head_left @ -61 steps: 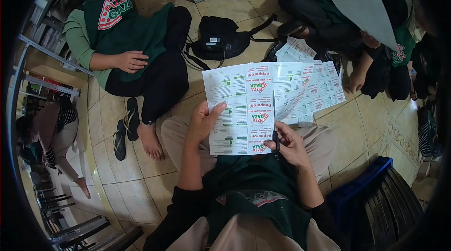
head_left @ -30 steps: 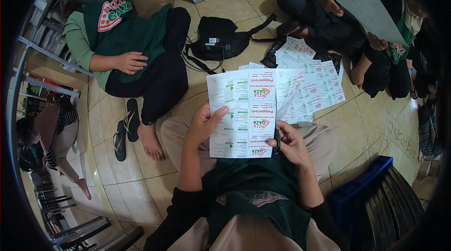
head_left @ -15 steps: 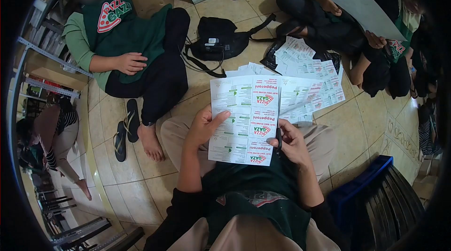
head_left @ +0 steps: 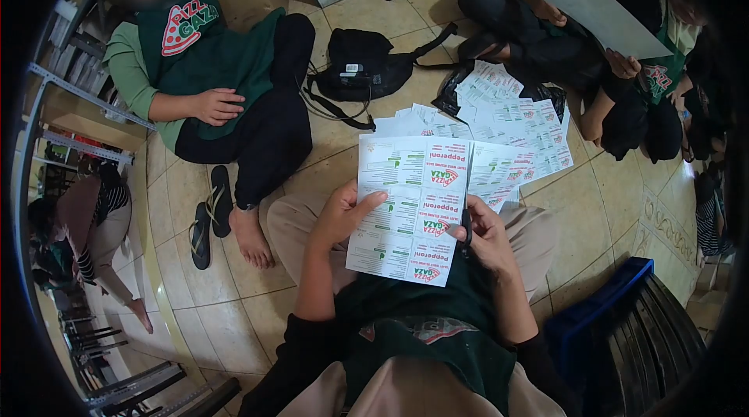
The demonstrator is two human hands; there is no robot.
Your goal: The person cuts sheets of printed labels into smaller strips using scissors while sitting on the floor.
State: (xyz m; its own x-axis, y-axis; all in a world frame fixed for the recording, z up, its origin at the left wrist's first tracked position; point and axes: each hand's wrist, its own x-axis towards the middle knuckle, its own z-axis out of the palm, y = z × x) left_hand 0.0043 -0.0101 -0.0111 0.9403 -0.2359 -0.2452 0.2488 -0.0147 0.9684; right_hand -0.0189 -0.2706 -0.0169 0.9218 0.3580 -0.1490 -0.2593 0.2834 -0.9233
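Note:
My left hand (head_left: 347, 210) grips the left edge of a printed label sheet (head_left: 402, 214), thumb on top. The sheet is white, with repeated "Pizza Gaza" and "Pepperoni" prints, and slants a little over my lap. My right hand (head_left: 488, 236) is closed around the black handles of a pair of scissors (head_left: 467, 231) at the sheet's right edge. The blades point away from me along that edge; how far they are apart cannot be made out. Beyond the sheet, a pile of similar printed sheets (head_left: 538, 136) lies on the floor, partly on black plastic.
A black bag (head_left: 363, 66) with straps lies on the tiles ahead. One person sits at left near a pair of sandals (head_left: 209, 218); others sit at right, one holding a large sheet (head_left: 601, 19). A blue-edged black crate (head_left: 624, 331) stands at my right.
The sheet in my left hand has turned slightly clockwise, its lower edge now nearer me. My right hand and the scissors have shifted slightly to the right.

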